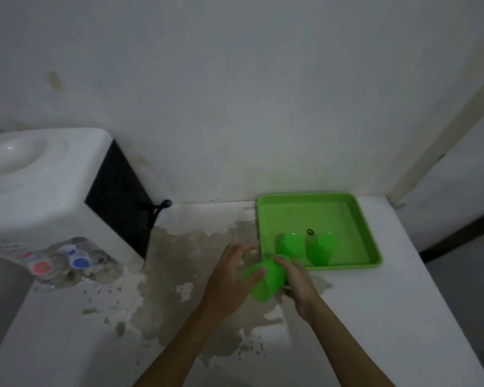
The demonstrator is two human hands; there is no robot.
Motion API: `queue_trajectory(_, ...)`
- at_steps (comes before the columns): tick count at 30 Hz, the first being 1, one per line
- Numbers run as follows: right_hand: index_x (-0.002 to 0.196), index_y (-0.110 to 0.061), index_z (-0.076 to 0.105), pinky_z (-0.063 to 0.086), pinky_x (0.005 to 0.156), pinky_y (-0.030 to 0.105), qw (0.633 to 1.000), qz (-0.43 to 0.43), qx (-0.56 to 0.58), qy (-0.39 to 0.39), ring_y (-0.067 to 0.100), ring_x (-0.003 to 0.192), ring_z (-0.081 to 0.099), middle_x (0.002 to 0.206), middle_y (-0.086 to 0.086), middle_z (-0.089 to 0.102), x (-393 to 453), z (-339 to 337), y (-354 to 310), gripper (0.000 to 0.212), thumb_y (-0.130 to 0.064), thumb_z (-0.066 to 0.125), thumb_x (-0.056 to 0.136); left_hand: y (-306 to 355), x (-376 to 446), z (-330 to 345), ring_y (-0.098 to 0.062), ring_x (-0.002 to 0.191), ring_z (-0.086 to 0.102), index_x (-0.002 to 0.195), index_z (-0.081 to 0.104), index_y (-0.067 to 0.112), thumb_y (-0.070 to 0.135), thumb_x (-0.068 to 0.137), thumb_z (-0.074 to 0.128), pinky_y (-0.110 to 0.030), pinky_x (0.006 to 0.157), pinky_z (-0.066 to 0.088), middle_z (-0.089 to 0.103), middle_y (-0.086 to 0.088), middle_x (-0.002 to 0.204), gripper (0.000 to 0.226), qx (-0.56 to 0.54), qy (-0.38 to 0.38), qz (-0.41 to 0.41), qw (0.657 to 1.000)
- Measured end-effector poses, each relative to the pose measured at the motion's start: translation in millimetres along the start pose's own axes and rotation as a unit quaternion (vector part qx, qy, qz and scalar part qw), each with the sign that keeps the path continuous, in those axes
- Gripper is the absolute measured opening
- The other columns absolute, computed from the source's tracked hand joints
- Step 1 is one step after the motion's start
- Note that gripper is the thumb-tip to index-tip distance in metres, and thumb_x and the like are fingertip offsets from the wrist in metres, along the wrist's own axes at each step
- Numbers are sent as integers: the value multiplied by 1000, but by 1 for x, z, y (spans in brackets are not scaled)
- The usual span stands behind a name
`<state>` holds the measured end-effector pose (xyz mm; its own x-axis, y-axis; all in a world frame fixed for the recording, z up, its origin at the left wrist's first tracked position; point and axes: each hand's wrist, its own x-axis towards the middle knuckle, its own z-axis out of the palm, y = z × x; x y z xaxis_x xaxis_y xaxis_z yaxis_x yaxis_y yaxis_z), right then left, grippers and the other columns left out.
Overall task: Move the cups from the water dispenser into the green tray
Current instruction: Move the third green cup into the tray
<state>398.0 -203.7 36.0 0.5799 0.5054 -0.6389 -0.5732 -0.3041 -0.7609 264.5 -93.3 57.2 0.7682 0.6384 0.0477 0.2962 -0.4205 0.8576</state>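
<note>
A green cup (267,280) lies tilted between both hands, just in front of the green tray's near left corner. My right hand (296,277) grips its side from the right. My left hand (229,277) is on its left, thumb touching the cup, other fingers spread. The green tray (347,208) rests on the white counter against the wall. Two more green cups stand upside down in its near part, one (291,245) on the left and one (320,248) on the right. The white water dispenser (48,202) stands at the left with red and blue taps.
The white counter (389,317) has a large patch of worn, peeling surface in the middle. A black cord (160,208) hangs behind the dispenser. The counter's right edge drops off beside the tray, and a wall runs behind.
</note>
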Motion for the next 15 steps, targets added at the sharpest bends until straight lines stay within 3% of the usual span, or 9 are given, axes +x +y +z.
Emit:
queue_trajectory(4,116,-18,64,56,91,44,981,-90,-146,90,26,102,66,117,9,69,16,-50,-6,39,-32,76,82,-1,18,37,0,106,58,114,62,37,41,80,72,-25,84,50,56,20,112,36,3,-25,-30,999)
queue_trajectory(9,119,-23,56,51,83,39,914,-175,-323,170,20,98,56,117,3,59,32,-109,-27,50,-36,79,76,6,48,75,-2,98,57,110,62,40,22,84,73,-8,76,42,62,10,115,33,30,-51,-46,997)
queue_trajectory(13,117,-24,51,43,71,34,861,-216,-386,250,28,103,57,120,4,54,46,-142,-45,52,-28,79,74,10,69,95,-9,109,57,112,64,33,22,87,71,-29,92,50,59,6,122,28,42,-54,-58,996)
queue_trajectory(15,117,-21,51,45,70,33,840,-236,-405,273,31,104,58,119,7,55,58,-155,-52,52,-23,79,73,11,79,102,-12,110,56,111,65,31,21,88,70,-32,93,49,58,6,121,26,54,-60,-64,995)
